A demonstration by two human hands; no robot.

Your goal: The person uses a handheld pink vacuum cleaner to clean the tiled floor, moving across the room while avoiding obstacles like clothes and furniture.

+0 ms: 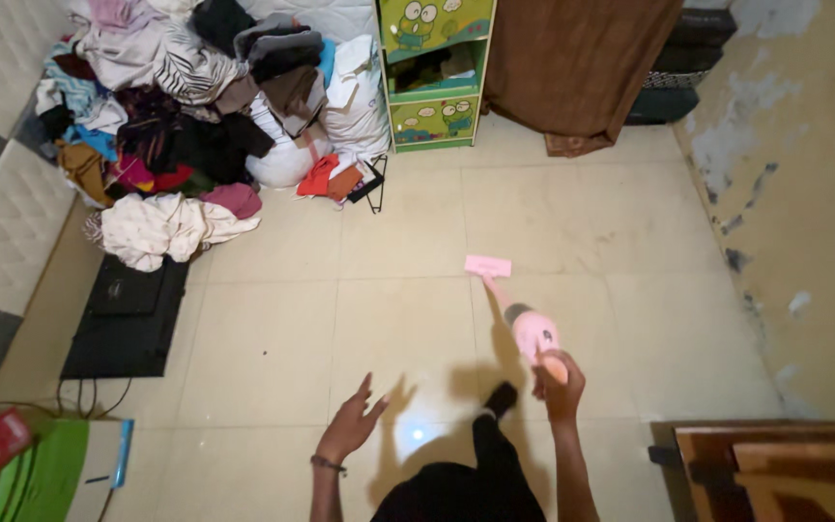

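Now, head view: right hand (561, 385) grips pink vacuum (526, 324), nozzle on floor (388, 242) mid-room. Left hand (352, 425) open, empty, hovering near. Clothes pile (166, 126) far left. Floor sweep looks underway; next stroke needs nozzle kept flat.

1. Both forearms are bare, with no sleeves showing.
2. The left hand (351, 425) has a thin dark beaded bracelet (328, 465) at the wrist.
3. Black trousers (475, 483) cover the legs.

Glossy pink plastic handheld vacuum (526, 319) over smooth, faintly shiny floor tiles (408, 251); soft cloth clothes pile (166, 116); rough, peeling wall (794, 164).
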